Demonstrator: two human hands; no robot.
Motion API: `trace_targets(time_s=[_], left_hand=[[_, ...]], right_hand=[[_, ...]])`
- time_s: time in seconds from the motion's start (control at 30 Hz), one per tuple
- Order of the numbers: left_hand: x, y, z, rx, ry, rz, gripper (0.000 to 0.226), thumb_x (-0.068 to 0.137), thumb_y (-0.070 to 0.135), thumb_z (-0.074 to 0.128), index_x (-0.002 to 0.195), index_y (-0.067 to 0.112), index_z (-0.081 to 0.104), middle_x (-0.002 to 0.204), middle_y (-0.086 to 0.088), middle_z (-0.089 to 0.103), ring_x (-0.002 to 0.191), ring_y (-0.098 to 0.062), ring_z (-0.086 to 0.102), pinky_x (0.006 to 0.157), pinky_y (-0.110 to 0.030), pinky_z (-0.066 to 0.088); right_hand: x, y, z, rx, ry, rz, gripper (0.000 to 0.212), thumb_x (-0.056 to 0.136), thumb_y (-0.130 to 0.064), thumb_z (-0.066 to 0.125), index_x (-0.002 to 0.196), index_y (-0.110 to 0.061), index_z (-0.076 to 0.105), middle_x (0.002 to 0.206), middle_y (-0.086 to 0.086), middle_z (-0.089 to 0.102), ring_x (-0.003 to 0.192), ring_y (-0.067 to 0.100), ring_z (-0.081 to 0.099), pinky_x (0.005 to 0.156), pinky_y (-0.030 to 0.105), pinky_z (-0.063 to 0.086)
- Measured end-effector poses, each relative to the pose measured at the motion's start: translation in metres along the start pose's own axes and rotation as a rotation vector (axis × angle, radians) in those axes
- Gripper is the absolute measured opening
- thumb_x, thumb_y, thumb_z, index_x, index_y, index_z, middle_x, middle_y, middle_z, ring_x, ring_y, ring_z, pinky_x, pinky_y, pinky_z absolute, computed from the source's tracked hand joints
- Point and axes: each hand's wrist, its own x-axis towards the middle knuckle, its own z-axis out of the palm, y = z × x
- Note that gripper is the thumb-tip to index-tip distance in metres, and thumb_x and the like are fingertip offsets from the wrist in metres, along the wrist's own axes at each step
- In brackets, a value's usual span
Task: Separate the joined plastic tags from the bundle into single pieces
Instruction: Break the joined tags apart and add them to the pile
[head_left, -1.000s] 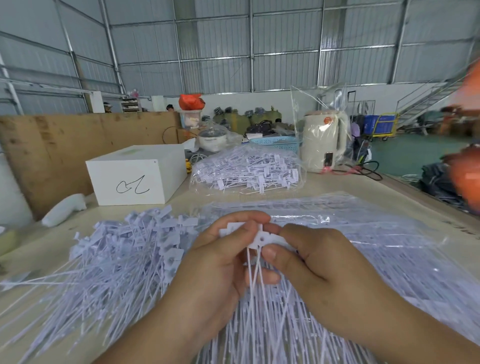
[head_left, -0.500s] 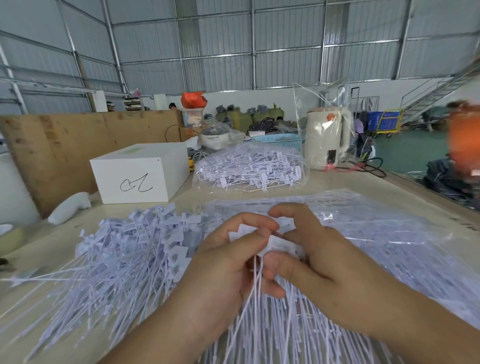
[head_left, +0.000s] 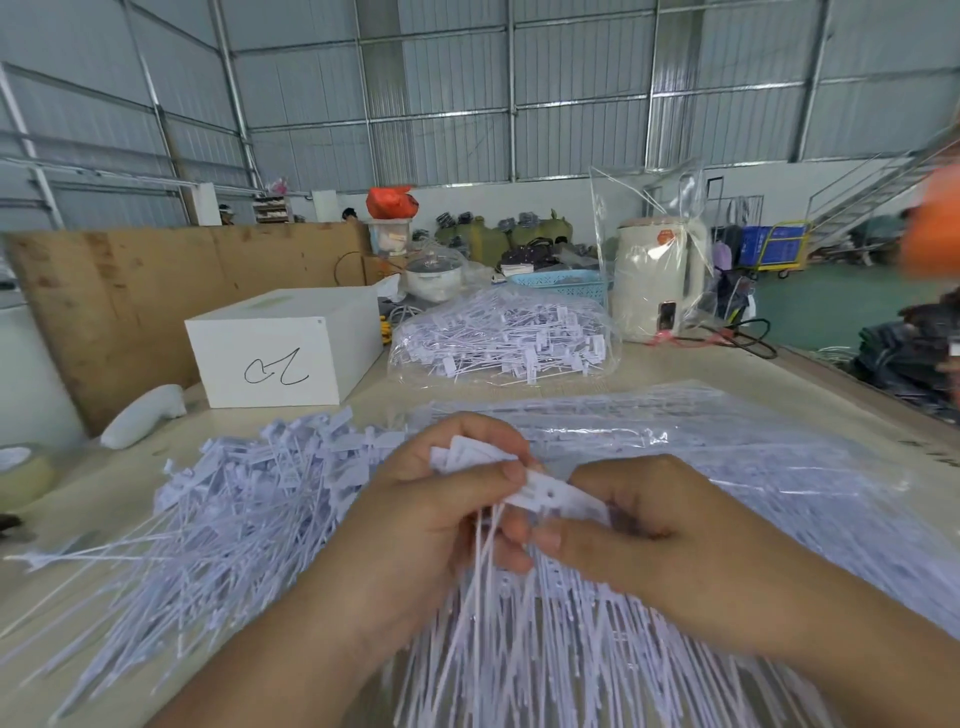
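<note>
A joined strip of tags (head_left: 545, 491) is pinched between the left hand (head_left: 441, 519) and right hand (head_left: 649, 535) above the counter's near edge (stems dangling). A head could be torn if twisted unevenly.

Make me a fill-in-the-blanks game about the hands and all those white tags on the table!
1. The left hand and right hand both pinch a joined strip of ____ plastic tags.
2. The loose pile of tags lies on the person's ____ side.
3. The white box has a black ____ drawn on it.

Missing words: white; left; scribble
</note>
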Motion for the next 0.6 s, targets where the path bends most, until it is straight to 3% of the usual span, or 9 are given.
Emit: trace_targets(time_s=[0.07,0.17,0.3,0.43,0.6], left_hand=[[0.003,0.003,-0.005,-0.003,0.041,0.025,0.014,0.065,0.0,0.065,0.073,0.011,0.07,0.077,-0.017,0.065,0.044,-0.019,0.053,0.042,-0.026,0.047],[0.002,0.003,-0.005,0.041,0.02,-0.018,0.014,0.064,0.001,0.066,0.072,0.012,0.071,0.076,-0.016,0.065,0.042,-0.018,0.051,0.041,-0.025,0.045],[0.0,-0.005,0.001,0.114,0.006,-0.063,0.015,0.06,0.003,0.074,0.068,0.016,0.072,0.07,-0.011,0.064,0.039,-0.014,0.047,0.038,-0.021,0.04],[0.003,-0.01,-0.001,0.115,0.026,-0.094,0.017,0.059,0.003,0.076,0.069,0.017,0.073,0.071,-0.015,0.062,0.039,-0.012,0.047,0.036,-0.021,0.039],[0.002,-0.017,0.002,0.135,-0.011,-0.057,0.009,0.066,0.01,0.076,0.072,0.016,0.073,0.061,-0.007,0.06,0.046,-0.015,0.053,0.041,-0.022,0.043]], right_hand=[[0.001,0.003,-0.002,0.016,-0.039,0.05,0.03,0.084,-0.054,0.059,0.067,-0.028,0.057,0.053,-0.01,0.039,0.048,0.012,0.036,0.05,0.03,0.029],[0.003,0.004,-0.003,-0.035,-0.095,0.039,0.025,0.095,-0.042,0.058,0.07,-0.036,0.057,0.053,-0.011,0.041,0.046,0.006,0.035,0.047,0.022,0.029],[0.001,0.002,-0.002,-0.097,-0.166,-0.01,0.026,0.097,-0.042,0.054,0.073,-0.05,0.057,0.057,-0.013,0.045,0.052,0.005,0.038,0.053,0.025,0.033],[0.001,0.002,0.0,-0.116,-0.154,-0.019,0.022,0.097,-0.045,0.052,0.076,-0.049,0.057,0.058,-0.009,0.044,0.053,0.009,0.039,0.054,0.031,0.034],[0.001,-0.001,0.004,-0.137,-0.111,-0.048,0.019,0.099,-0.039,0.053,0.086,-0.038,0.067,0.057,-0.009,0.054,0.045,0.006,0.037,0.047,0.023,0.033]])
